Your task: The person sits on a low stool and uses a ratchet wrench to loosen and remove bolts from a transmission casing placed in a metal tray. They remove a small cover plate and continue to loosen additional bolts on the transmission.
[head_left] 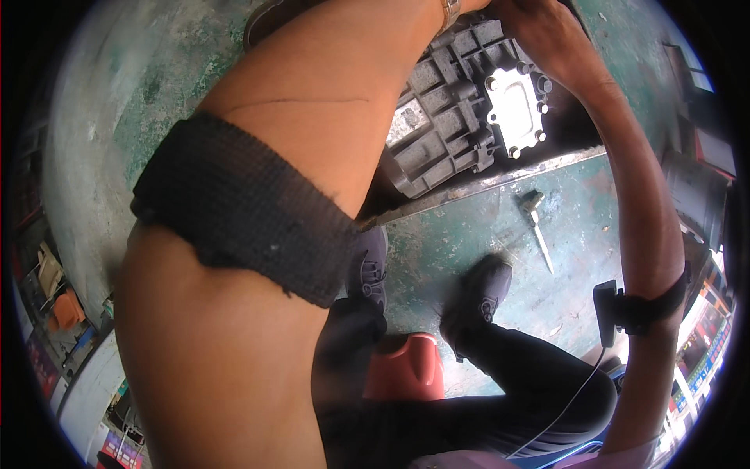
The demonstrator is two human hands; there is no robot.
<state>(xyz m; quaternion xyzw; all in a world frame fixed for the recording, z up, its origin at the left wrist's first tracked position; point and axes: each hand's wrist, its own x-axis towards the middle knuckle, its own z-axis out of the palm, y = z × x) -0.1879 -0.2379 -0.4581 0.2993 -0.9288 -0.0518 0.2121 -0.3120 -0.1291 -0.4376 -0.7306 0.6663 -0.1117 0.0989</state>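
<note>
The right hand [547, 35] is resting on the top end of a grey ribbed metal gearbox housing [445, 117], its fingers [519, 16] curling over the casting's upper edge, though the frame edge is cutting them off, so I cannot tell whether they are clenching or lying loose. Just below those fingers, a bright rectangular cover plate [516, 109] with bolts around its rim is sitting on the housing. The left hand is lying out of view beyond the top edge; only the left forearm, wearing a wide black band [242, 227] and a metal watch strap [451, 12], is crossing the housing's left side, so its fingers cannot be judged. The housing is lying on a dark metal tray [500, 180] on the green-painted floor [469, 242]. Well below the right fingers, a small metal tool [537, 223] is lying on the floor, near two dark shoes [476, 301]. A red stool [406, 367] is showing between the person's legs.
</note>
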